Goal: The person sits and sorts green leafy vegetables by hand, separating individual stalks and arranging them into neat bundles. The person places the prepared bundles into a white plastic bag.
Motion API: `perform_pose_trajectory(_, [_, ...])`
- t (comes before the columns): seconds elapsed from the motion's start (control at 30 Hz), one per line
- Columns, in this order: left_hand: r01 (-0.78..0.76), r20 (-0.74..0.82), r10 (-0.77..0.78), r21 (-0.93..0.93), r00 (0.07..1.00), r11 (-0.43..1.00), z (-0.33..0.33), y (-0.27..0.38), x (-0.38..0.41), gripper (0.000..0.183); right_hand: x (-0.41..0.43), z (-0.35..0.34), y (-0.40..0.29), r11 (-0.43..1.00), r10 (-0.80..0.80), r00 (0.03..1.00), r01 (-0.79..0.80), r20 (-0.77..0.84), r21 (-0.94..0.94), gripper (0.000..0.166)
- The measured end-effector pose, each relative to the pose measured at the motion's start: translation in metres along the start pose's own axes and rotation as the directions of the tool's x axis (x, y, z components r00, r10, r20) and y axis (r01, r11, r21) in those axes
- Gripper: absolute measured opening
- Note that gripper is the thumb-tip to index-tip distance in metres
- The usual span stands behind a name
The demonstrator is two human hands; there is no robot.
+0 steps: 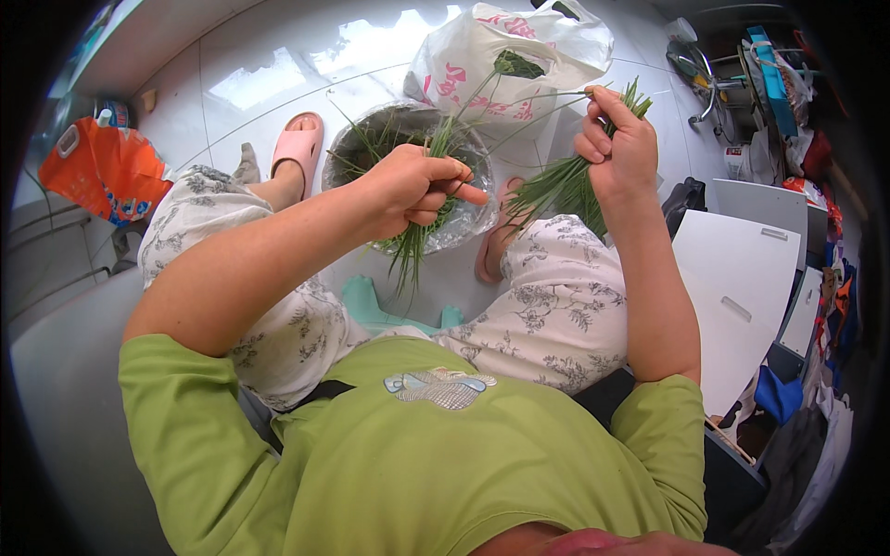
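Note:
My left hand (424,187) is closed around a bunch of long thin green leaves, likely chives (409,254), whose ends stick out above and below the fist. It hangs over a round bin (480,212) lined with clear plastic, with loose green and dry stalks inside. My right hand (619,142) grips a thicker chive bunch (556,187), its leaf tips fanning down to the left. A few thin stalks stretch from the right fingertips toward the left. A white plastic bag (445,73) with red printing stands behind the bin, with greens (520,64) showing through its opening.
My pink slippers (314,142) flank the bin on the tiled floor (243,132). A turquoise stool edge (375,313) shows between my legs. On the left lies an orange bag (108,170). White drawers (737,292) and cluttered shelves stand at right.

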State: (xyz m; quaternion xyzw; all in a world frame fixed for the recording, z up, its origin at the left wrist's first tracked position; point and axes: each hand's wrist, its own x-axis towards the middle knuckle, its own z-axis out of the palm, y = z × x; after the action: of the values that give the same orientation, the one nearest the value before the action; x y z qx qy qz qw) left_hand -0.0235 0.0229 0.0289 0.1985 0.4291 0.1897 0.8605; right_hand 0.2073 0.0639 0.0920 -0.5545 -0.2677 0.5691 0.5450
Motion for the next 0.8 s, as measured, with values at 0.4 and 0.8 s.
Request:
perform_pose_trajectory(0.4, [0.093,0.016,-0.092,-0.111,0.996,0.989,-0.009,-0.007,-0.004,0.017,0.014,-0.017,0.002,1.0,0.009,0.997,-0.009,-0.077,-0.002,0.006])
perform_pose_trajectory(0.8, [0.075,-0.095,-0.074,0.007,0.993,0.997,-0.006,-0.022,-0.001,0.02,0.011,-0.012,0.004,0.991,-0.134,0.991,0.134,-0.028,-0.016,0.005])
